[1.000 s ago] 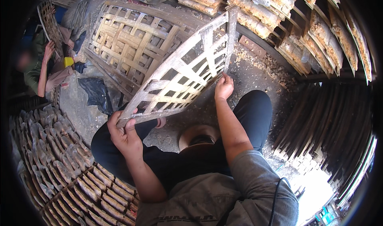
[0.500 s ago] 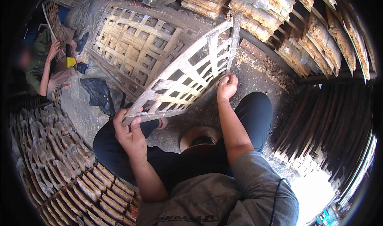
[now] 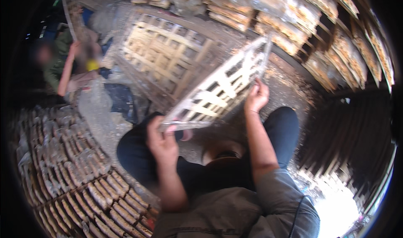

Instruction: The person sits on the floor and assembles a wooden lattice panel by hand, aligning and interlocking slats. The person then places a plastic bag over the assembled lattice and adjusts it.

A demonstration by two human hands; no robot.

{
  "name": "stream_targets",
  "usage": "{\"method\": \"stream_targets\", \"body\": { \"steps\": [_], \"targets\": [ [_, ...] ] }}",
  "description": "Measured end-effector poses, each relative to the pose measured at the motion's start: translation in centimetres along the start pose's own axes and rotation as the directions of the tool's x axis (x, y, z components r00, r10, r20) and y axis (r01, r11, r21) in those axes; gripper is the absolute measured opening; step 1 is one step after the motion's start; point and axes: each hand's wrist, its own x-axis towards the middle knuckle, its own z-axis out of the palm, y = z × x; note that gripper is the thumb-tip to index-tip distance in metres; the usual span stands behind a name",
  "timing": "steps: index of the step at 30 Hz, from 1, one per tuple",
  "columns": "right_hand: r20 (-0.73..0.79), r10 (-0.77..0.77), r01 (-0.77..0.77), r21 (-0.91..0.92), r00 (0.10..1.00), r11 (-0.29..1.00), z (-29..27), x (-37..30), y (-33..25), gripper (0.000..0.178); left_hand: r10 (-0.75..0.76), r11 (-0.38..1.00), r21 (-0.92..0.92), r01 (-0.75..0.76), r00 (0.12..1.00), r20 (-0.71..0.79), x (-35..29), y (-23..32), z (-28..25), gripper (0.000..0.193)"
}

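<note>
Between my hands hangs a framed lattice tray (image 3: 216,93) of woven flat strips, tilted up on its edge. My left hand (image 3: 163,140) is closed on its near left corner, with the thumb over the frame. At the tray's right side, my right hand (image 3: 257,96) pinches the lower edge of the frame. Beyond it a second lattice tray (image 3: 156,49) lies on the floor, its far part uncovered by the one I hold. The picture is somewhat smeared by motion.
Another person (image 3: 63,68) sits at the upper left, holding a similar tray. Rows of wrapped, pale slabs (image 3: 63,162) fill the lower left. Racks with crumbly slabs (image 3: 289,15) stand at the far right. Stacked dark slats (image 3: 344,133) are on my right. Black plastic (image 3: 119,101) lies on the floor.
The whole scene has shifted right and slightly down in view. The held tray looks narrower, turned more edge-on. Both hands keep their hold.
</note>
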Motion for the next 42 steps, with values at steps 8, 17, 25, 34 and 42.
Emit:
{"method": "stream_targets", "body": {
  "steps": [8, 17, 25, 34, 42],
  "targets": [
    [0.146, 0.230, -0.224, -0.059, 0.962, 0.973, -0.1, -0.3, -1.5, 0.032, 0.140, 0.986, 0.081, -0.149, 0.984, 0.108, 0.6, 0.0, -0.2, 0.028],
    [0.178, 0.419, -0.414, -0.068, 0.890, 0.908, 0.0, -0.4, -1.7, 0.028, 0.129, 0.985, 0.107, -0.139, 0.988, 0.090, 0.4, 0.1, -0.1, 0.031],
    [0.073, 0.159, -0.159, -0.003, 0.985, 0.987, -0.8, 0.0, -3.1, 0.020, 0.043, 0.999, 0.020, -0.044, 0.996, 0.072, -0.3, 0.4, -0.3, 0.031],
    [0.022, 0.132, -0.133, 0.059, 0.991, 0.989, -1.4, 1.7, -4.1, 0.018, 0.089, 0.995, -0.047, -0.085, 0.992, 0.092, 0.5, 0.3, 0.1, 0.029],
    [-0.021, 0.093, -0.092, 0.076, 0.995, 0.993, -1.5, 2.1, -5.9, 0.020, 0.098, 0.994, -0.052, -0.093, 0.991, 0.092, 0.5, 0.4, 0.0, 0.028]
  ]
}}
